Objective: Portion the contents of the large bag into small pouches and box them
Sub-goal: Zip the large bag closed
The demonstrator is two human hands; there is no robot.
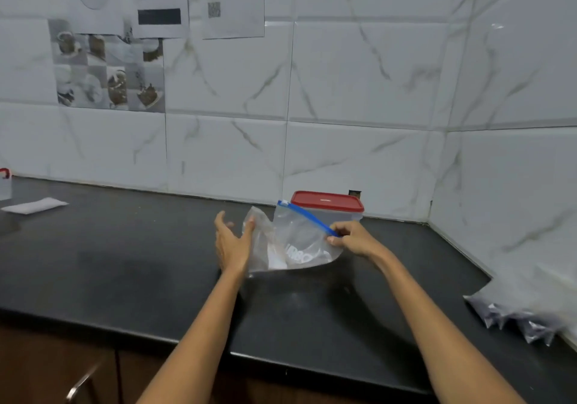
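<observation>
Work looks barely begun: right hand (352, 239) pinches the big bag (290, 241) by its blue zip, left hand (232, 241) open beside it, red-lidded box (327, 205) shut.

hands: 2 (left hand (232, 241), right hand (352, 238)) | zip bag (293, 241): 1 | red-lidded box (327, 205): 1 | white pouch (34, 205) on tabletop (125, 263): 1 | wall papers (232, 1): 3 | pile of pouches (524, 316): too blurred to count
</observation>
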